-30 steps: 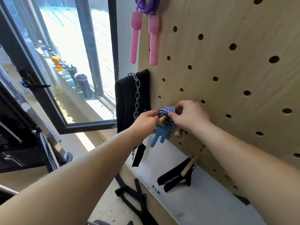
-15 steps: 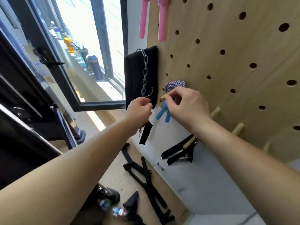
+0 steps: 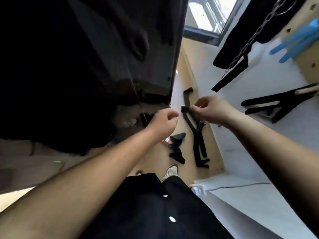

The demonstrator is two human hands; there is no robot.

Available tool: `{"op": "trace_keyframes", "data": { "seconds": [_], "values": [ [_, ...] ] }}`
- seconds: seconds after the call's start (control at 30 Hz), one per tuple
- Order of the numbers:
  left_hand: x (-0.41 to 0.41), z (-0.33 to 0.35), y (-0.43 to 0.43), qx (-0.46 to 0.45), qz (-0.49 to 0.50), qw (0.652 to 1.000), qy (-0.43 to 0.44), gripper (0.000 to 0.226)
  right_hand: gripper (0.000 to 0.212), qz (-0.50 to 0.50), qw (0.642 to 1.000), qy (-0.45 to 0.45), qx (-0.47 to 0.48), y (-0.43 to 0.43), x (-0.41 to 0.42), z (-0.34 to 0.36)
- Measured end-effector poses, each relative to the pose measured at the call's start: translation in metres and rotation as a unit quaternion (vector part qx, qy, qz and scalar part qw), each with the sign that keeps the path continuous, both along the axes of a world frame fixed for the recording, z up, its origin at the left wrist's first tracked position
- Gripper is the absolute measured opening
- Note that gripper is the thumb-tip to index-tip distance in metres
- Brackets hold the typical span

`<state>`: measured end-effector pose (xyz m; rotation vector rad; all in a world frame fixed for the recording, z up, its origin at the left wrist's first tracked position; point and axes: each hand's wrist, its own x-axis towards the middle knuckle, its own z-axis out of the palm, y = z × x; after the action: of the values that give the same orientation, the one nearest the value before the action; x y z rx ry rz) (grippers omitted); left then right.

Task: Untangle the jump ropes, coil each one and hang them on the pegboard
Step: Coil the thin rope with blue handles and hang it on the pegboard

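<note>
Black shirt (image 3: 138, 204) nearest the camera, arms reaching out over it. Left hand (image 3: 162, 123) and right hand (image 3: 212, 111) float side by side, fingers loosely curled, nothing in either. Black straps (image 3: 196, 135) lie on the floor beyond. Blue jump rope handles (image 3: 296, 42) dangle off the pegboard (image 3: 305, 57), far right.

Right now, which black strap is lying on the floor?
The long strap below the right hand; the other strap hangs from a wooden peg.
</note>
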<state>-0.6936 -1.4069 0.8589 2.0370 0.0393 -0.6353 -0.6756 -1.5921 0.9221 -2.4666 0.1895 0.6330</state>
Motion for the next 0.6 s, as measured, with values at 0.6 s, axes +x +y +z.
{"op": "trace_keyframes", "data": {
  "seconds": [0.6],
  "values": [
    [-0.257, -0.045, 0.208, 0.033, 0.528, 0.841, 0.109, 0.028, 0.019, 0.587, 0.804, 0.092, 0.025, 0.35, -0.109, -0.063]
  ]
}}
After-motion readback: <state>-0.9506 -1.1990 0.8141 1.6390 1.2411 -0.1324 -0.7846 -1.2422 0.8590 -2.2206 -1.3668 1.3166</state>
